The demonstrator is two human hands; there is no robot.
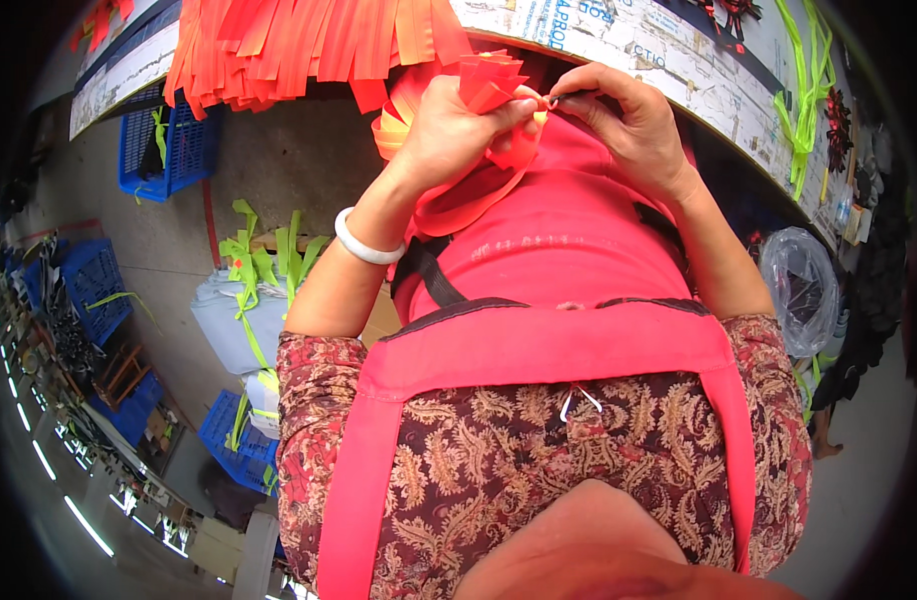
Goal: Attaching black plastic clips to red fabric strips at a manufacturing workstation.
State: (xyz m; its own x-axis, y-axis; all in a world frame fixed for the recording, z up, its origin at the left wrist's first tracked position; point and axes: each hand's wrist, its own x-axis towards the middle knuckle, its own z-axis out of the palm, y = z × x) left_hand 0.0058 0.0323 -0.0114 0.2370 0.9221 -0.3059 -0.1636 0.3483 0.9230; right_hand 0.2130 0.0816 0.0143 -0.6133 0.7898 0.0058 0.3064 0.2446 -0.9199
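My left hand (449, 130) is closed around a folded bundle of orange-red ribbon strips (489, 82). Loops of the same ribbon hang below it over the pink apron (549, 240) on my lap. Close beside it, my right hand (634, 125) pinches at the bundle's right edge, thumb against forefinger. A small dark piece shows between those fingertips, too small to name. Just beyond my left hand, a thick row of orange-red strips (319, 45) drapes over the edge of the table.
The table (619, 45), with a printed white covering, runs across the top. Neon yellow-green strips (804, 90) hang at its right end, above a clear plastic bag (799, 290). To the left stand blue crates (184, 150) and a grey-white stack (241, 318) tied with green strips.
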